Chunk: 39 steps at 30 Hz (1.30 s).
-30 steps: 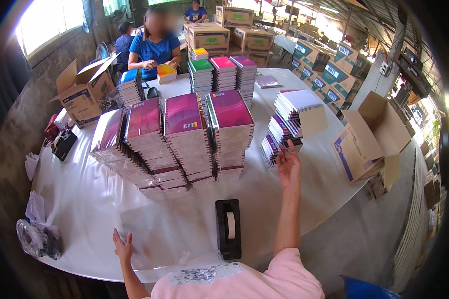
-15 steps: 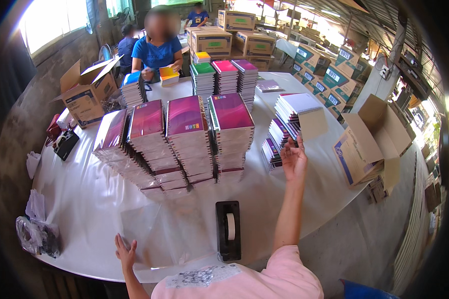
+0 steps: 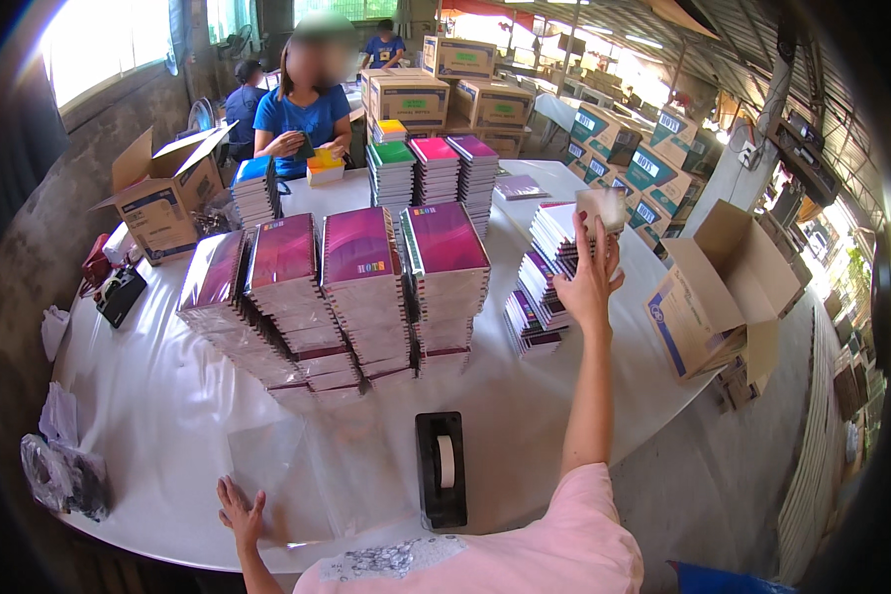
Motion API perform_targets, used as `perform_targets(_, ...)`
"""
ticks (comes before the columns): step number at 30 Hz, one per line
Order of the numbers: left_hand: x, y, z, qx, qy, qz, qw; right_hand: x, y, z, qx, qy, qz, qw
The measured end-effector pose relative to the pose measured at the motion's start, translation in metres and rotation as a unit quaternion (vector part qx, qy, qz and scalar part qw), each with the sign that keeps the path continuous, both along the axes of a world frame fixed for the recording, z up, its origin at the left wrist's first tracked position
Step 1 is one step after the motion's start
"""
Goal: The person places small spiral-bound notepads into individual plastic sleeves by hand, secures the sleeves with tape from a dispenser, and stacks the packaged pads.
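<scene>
My right hand [image 3: 589,282] is stretched out over a fanned pile of spiral notebooks [image 3: 544,287] on the right of the white round table [image 3: 148,426]. Its fingers grip a pale notebook [image 3: 604,208], blurred and lifted off the top of that pile. My left hand [image 3: 240,513] lies flat with spread fingers at the near table edge, on the corner of a clear plastic bag [image 3: 307,465]. Between my arms stands a black tape dispenser [image 3: 441,470]. Several tall stacks of purple-covered notebooks [image 3: 356,287] fill the middle.
An open cardboard box [image 3: 723,287] stands past the table's right edge, another [image 3: 163,193] at the far left. A person in a blue shirt [image 3: 307,114] works at the far side behind coloured notebook stacks [image 3: 436,163]. Plastic bags [image 3: 64,475] lie near left.
My right hand has risen from the side of the right-hand pile and lifted a notebook off its top. My left hand has slid a little toward me along the table edge.
</scene>
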<state>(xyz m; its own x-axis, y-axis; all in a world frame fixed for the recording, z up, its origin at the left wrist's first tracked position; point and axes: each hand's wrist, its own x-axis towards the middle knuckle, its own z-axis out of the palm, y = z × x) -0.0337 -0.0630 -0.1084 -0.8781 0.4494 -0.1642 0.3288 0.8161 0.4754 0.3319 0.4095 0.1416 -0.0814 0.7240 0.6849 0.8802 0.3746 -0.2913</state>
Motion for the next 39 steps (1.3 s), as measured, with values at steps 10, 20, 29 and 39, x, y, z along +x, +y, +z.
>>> perform_targets(10,0.0,-0.001,-0.002,-0.002,0.005,0.002,1.0,0.003,0.055,-0.041,0.12,-0.135,-0.062,0.982)
perform_targets(20,0.009,0.004,0.024,0.017,-0.008,-0.011,1.0,0.009,0.074,-0.043,0.261,-0.202,-0.065,0.942)
perform_targets(29,0.003,0.003,0.043,0.122,0.108,-0.074,0.984,0.041,0.046,0.023,0.331,-0.338,-0.035,0.881)
perform_targets(39,0.037,0.02,0.104,0.443,-0.049,-0.26,0.857,-0.033,-0.187,0.061,0.089,0.005,0.377,0.922)
